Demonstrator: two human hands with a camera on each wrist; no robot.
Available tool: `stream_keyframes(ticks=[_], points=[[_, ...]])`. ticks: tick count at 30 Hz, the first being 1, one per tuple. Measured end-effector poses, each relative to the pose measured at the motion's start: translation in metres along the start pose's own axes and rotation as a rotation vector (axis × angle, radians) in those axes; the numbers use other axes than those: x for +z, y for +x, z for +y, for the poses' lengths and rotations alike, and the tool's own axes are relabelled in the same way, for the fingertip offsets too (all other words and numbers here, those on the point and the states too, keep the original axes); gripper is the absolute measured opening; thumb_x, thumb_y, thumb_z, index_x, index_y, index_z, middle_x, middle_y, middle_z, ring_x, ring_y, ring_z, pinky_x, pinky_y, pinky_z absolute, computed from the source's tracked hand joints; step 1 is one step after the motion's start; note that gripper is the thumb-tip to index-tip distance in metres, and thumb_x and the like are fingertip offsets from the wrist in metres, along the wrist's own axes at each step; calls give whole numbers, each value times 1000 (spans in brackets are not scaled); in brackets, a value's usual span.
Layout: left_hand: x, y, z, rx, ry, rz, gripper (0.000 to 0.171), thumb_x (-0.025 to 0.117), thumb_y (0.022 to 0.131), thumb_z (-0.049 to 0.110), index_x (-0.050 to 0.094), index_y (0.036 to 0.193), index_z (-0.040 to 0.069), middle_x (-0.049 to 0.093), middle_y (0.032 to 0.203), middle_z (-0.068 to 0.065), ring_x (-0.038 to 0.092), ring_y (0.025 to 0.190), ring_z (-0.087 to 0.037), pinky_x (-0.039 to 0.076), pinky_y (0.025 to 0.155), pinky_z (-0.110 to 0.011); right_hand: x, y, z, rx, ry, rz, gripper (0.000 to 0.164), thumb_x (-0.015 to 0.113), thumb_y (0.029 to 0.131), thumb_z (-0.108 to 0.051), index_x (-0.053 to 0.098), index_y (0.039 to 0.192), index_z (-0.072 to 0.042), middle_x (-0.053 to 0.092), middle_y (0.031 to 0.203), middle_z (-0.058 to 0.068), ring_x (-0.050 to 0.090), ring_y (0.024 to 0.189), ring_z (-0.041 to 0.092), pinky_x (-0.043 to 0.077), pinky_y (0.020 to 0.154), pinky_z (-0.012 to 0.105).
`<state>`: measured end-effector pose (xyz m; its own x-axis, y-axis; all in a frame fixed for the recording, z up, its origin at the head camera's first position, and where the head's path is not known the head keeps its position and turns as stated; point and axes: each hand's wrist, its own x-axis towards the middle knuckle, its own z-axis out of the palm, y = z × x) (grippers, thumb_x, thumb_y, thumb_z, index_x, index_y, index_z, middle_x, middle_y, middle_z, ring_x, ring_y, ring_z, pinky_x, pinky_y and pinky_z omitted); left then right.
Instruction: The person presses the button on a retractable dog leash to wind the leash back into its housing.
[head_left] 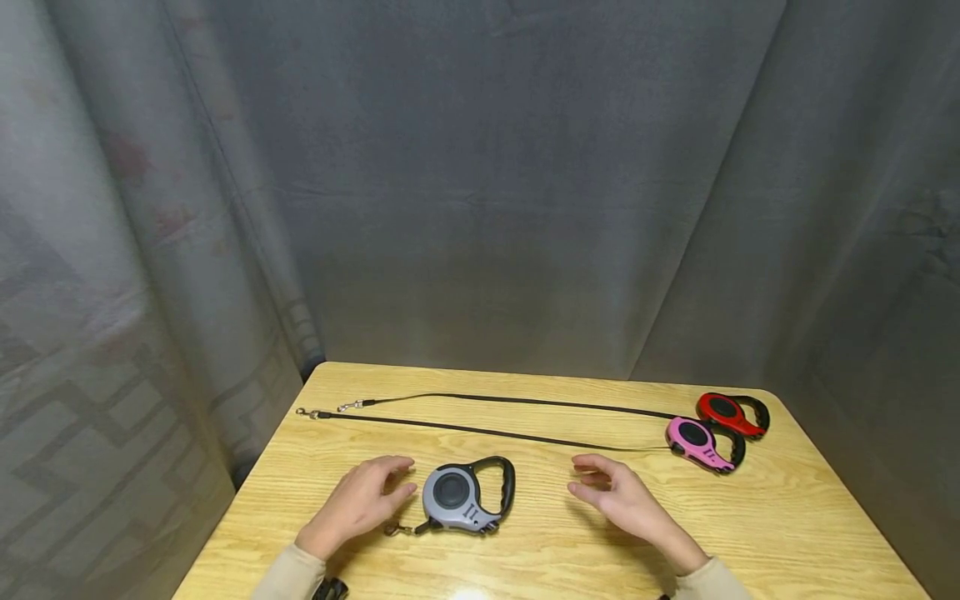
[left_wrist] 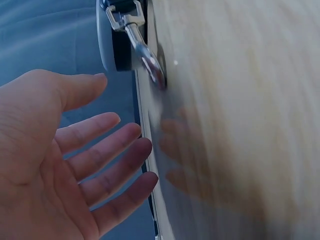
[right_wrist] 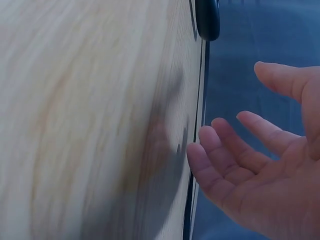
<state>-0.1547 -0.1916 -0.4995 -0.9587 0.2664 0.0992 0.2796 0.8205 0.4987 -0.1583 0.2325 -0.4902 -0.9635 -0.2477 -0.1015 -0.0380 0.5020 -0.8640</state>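
Observation:
A grey retractable dog leash [head_left: 452, 492] with a black loop handle lies on the table between my two hands. Its metal snap hook [left_wrist: 145, 57] sticks out at the lower left of the casing, close to my left hand [head_left: 365, 497]. That hand hovers left of the leash with fingers loosely bent and nothing in them. To the right of the handle, apart from it, my right hand [head_left: 617, 497] hovers with relaxed fingers and holds nothing. In the right wrist view the end of the black handle [right_wrist: 207, 20] shows beyond the fingertips.
At the table's right rear lie a pink retractable leash [head_left: 691, 434] and a red one [head_left: 723, 407], almost touching. Their black straps [head_left: 480, 430] stretch leftward across the wooden table [head_left: 787, 517], ending in metal snap hooks. Grey curtains [head_left: 480, 208] hang behind and beside the table.

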Motion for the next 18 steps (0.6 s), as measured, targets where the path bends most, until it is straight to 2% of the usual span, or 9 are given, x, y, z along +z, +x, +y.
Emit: stream_keyframes(ticks=[8, 12, 18], points=[[-3, 0, -6, -29, 29, 27, 35, 78, 97, 30, 76, 128, 13, 77, 128, -5, 72, 120, -28, 56, 104, -50, -8, -5, 6, 14, -19, 39, 50, 78, 98, -23, 65, 140, 1, 70, 137, 20, 72, 115, 28, 61, 90, 36], [-5, 2, -10, -47, 54, 57, 33, 79, 97, 28, 77, 126, 13, 77, 127, -7, 72, 120, -30, 56, 104, -51, -16, -7, 6, 26, -44, 63, 51, 78, 98, -25, 65, 139, 1, 70, 136, 20, 72, 115, 30, 61, 92, 42], [-9, 3, -15, -40, 78, 77, 32, 78, 98, 28, 77, 126, 12, 77, 127, -8, 71, 121, -33, 56, 104, -52, -29, -9, 11, 73, -85, 102, 50, 77, 99, -27, 65, 140, 0, 70, 136, 20, 71, 118, 33, 61, 92, 41]])
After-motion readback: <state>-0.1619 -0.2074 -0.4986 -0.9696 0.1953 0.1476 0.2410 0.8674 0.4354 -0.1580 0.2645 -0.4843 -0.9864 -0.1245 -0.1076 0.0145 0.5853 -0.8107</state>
